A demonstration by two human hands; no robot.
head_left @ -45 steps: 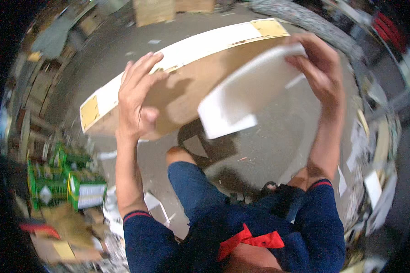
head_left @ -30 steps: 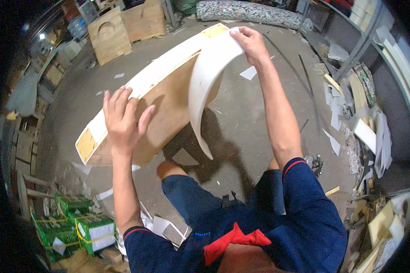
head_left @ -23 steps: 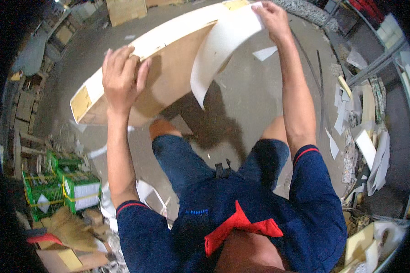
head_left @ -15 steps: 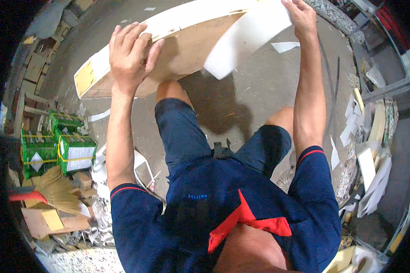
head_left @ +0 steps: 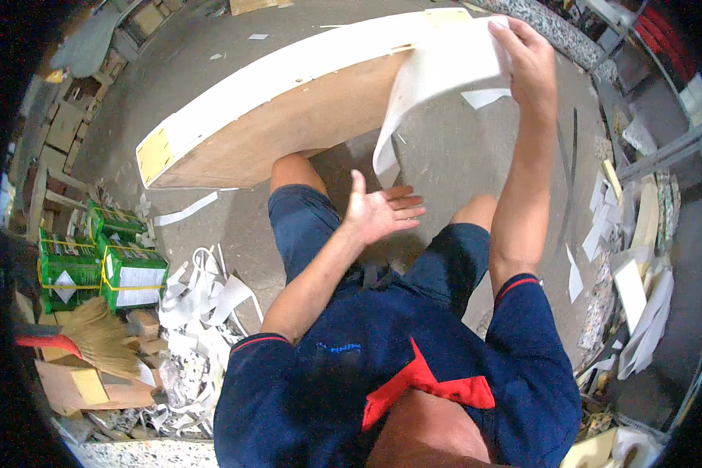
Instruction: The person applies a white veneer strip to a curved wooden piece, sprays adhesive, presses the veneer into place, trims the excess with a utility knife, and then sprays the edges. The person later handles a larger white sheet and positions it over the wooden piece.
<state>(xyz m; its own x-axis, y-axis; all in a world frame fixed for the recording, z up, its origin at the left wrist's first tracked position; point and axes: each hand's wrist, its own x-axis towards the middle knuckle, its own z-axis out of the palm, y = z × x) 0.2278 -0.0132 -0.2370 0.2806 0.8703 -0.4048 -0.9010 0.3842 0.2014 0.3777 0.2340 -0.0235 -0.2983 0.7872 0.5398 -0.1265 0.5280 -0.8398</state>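
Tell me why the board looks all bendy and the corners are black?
Head view: the fisheye lens curves the straight board toward the rim and leaves black corners; light is even and soft, with a faint shadow on the floor under the white sheet; the hands, left and right, look sharp.

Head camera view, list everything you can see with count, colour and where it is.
Wooden board: one, tan face with white edge, propped over the knees, upper centre.
White sheet: one, peeling off the board's far end, pinched by the right hand.
Green boxes: a few, strapped in yellow, on the floor at left.
Paper strips: many, white, heaped lower left.
Broom: one, straw head, red handle, lower left.
Cardboard pieces: several, brown, lower left.
Offcuts: many, white and cream, along the right.
Floor: grey concrete.
Left hand: open, palm up, empty, below the sheet.
Right hand: raised, grip on the sheet.
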